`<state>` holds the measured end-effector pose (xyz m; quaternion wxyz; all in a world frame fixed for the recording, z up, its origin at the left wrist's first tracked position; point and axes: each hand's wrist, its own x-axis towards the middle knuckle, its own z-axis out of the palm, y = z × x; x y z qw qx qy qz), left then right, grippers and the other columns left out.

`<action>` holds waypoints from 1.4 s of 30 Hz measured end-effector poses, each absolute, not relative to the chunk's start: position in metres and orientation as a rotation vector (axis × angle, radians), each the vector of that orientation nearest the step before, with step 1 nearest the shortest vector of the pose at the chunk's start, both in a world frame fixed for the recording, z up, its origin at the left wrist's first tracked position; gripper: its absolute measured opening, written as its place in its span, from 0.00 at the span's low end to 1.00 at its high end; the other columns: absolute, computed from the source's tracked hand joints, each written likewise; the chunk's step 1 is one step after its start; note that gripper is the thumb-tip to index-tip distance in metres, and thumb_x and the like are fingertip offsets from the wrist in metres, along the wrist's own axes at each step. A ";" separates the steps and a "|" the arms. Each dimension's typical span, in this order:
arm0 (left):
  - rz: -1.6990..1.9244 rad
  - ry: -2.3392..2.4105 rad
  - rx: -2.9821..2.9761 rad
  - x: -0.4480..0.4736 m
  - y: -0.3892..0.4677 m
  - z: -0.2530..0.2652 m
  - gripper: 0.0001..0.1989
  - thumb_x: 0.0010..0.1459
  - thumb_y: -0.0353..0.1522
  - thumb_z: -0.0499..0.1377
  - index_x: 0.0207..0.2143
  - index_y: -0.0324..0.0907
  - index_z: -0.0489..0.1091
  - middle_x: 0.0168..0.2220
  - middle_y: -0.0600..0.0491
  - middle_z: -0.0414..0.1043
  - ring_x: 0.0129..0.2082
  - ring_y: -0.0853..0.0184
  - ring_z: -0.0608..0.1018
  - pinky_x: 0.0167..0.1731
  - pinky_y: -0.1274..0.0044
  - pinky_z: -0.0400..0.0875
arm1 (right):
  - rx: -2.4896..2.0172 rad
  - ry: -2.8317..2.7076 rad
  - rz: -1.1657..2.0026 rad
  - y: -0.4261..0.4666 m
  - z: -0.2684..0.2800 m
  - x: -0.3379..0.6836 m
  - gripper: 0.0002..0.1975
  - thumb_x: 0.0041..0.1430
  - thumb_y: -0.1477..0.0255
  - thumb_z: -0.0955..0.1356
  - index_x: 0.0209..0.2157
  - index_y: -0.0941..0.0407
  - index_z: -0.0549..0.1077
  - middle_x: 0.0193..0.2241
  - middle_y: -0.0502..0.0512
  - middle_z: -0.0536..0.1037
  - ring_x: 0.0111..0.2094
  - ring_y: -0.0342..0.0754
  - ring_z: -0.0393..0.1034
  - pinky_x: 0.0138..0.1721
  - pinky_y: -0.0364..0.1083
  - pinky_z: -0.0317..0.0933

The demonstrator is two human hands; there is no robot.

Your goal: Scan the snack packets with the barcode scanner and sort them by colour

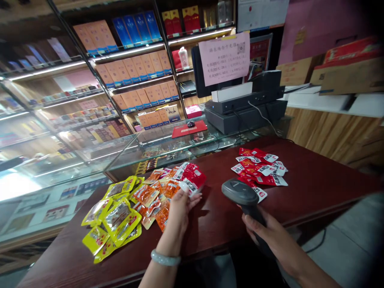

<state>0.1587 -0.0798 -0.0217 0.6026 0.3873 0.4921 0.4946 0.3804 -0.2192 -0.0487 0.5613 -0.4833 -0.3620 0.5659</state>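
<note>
My left hand (181,206), a pale bracelet on its wrist, is closed on a red and white snack packet (192,180), slightly blurred, at the right edge of the loose packets. My right hand (264,228) grips the handle of a dark grey barcode scanner (243,194), its head tilted toward the left. Just beyond the scanner lies a pile of red and white snack packets (261,166). Left of my left hand are orange snack packets (147,195), and farther left a heap of yellow snack packets (117,218).
The packets lie on a dark red-brown table (216,228). Behind it stand a glass display counter (168,148), a mouse (191,124) on a red mat, and a dark cash register (246,116) with a pink sign (225,58). Cardboard boxes (351,76) sit at right.
</note>
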 end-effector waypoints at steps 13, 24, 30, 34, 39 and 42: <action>0.626 1.378 2.310 0.241 -0.124 -0.030 0.36 0.60 0.32 0.59 0.69 0.39 0.54 0.63 0.39 0.67 0.59 0.55 0.73 0.57 0.66 0.69 | -1.288 -0.691 1.221 -0.250 -0.063 0.422 0.22 0.55 0.49 0.74 0.40 0.52 0.75 0.23 0.44 0.68 0.25 0.44 0.62 0.28 0.42 0.58; 0.486 1.032 2.375 0.318 -0.099 -0.013 0.42 0.46 0.43 0.71 0.63 0.42 0.65 0.66 0.34 0.59 0.68 0.39 0.57 0.65 0.54 0.52 | -1.350 -0.532 1.078 -0.265 -0.042 0.444 0.26 0.46 0.48 0.78 0.39 0.52 0.77 0.17 0.44 0.68 0.20 0.46 0.62 0.27 0.47 0.64; 0.429 1.125 2.444 0.322 -0.116 -0.023 0.28 0.54 0.40 0.66 0.58 0.48 0.72 0.70 0.39 0.54 0.70 0.34 0.49 0.64 0.45 0.43 | -1.329 -0.519 1.103 -0.265 -0.057 0.446 0.26 0.46 0.49 0.78 0.39 0.52 0.76 0.19 0.44 0.69 0.22 0.46 0.63 0.28 0.46 0.63; 0.361 1.003 2.376 0.283 -0.110 -0.021 0.17 0.54 0.28 0.63 0.46 0.52 0.80 0.68 0.46 0.59 0.70 0.41 0.54 0.64 0.47 0.50 | -1.309 -0.538 1.162 -0.264 -0.066 0.447 0.22 0.51 0.49 0.76 0.37 0.52 0.75 0.20 0.44 0.69 0.23 0.44 0.62 0.26 0.43 0.59; 0.503 1.236 2.308 0.247 -0.107 -0.022 0.12 0.55 0.30 0.64 0.44 0.44 0.76 0.55 0.41 0.73 0.59 0.49 0.71 0.58 0.59 0.64 | -1.286 -0.569 1.187 -0.259 -0.072 0.442 0.21 0.55 0.52 0.75 0.43 0.51 0.75 0.23 0.44 0.70 0.26 0.44 0.63 0.28 0.42 0.58; 0.512 1.532 2.381 0.248 -0.108 -0.022 0.21 0.53 0.34 0.67 0.50 0.40 0.71 0.52 0.39 0.73 0.54 0.47 0.73 0.54 0.60 0.65 | -1.285 -0.592 1.216 -0.258 -0.073 0.436 0.21 0.56 0.53 0.75 0.45 0.50 0.74 0.22 0.43 0.67 0.26 0.44 0.63 0.27 0.42 0.57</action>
